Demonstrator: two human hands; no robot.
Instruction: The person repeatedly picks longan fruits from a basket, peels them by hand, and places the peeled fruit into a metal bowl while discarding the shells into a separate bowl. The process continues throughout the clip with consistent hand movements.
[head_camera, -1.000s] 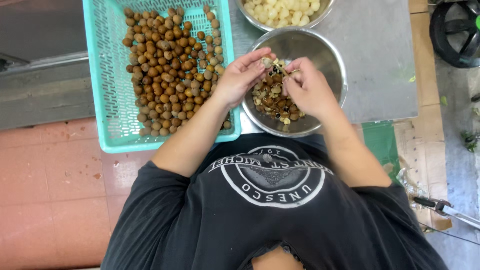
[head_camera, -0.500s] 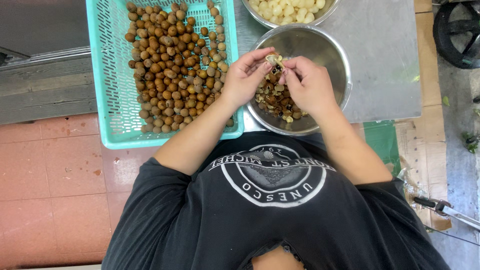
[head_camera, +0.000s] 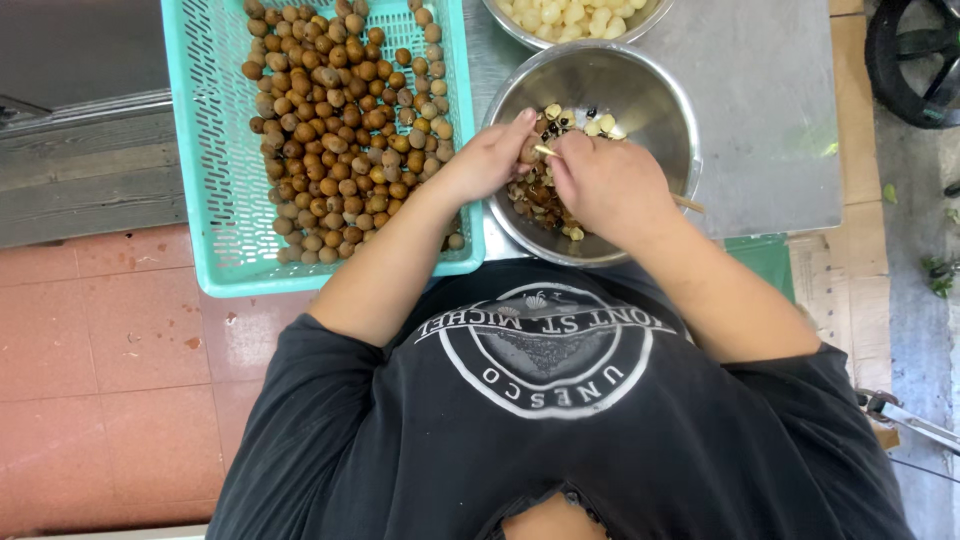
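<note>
Working over a steel bowl (head_camera: 655, 105) at upper centre of the frame, both hands together above its contents. Left hand (head_camera: 490, 160) curled nearly shut, fingertips pinching a small brown fruit (head_camera: 528, 150) just above the bowl's near-left side. Right hand (head_camera: 610, 185) closed in a loose fist around a thin pale stick (head_camera: 688, 203); one end of the stick showing at the fingertips and meeting the fruit, the other end poking out past the heel of the hand toward the right rim. Hands touching or nearly so at the fingertips; cannot tell which.

Bowl contents noted: brown shell scraps and dark seeds (head_camera: 535, 200) heaped beneath the hands, a few pale peeled pieces at the far side. Bowl resting on a grey metal surface (head_camera: 770, 120), upper right of the frame.

Just left of the bowl, touching or nearly so: a turquoise plastic basket (head_camera: 215, 200), upper left of the frame, holding a thick layer of unpeeled round brown fruits (head_camera: 335, 120). At top centre, cut by the frame edge: a second steel bowl (head_camera: 560, 38) of pale peeled fruit. Reddish floor tiles (head_camera: 110, 380) at lower left.
</note>
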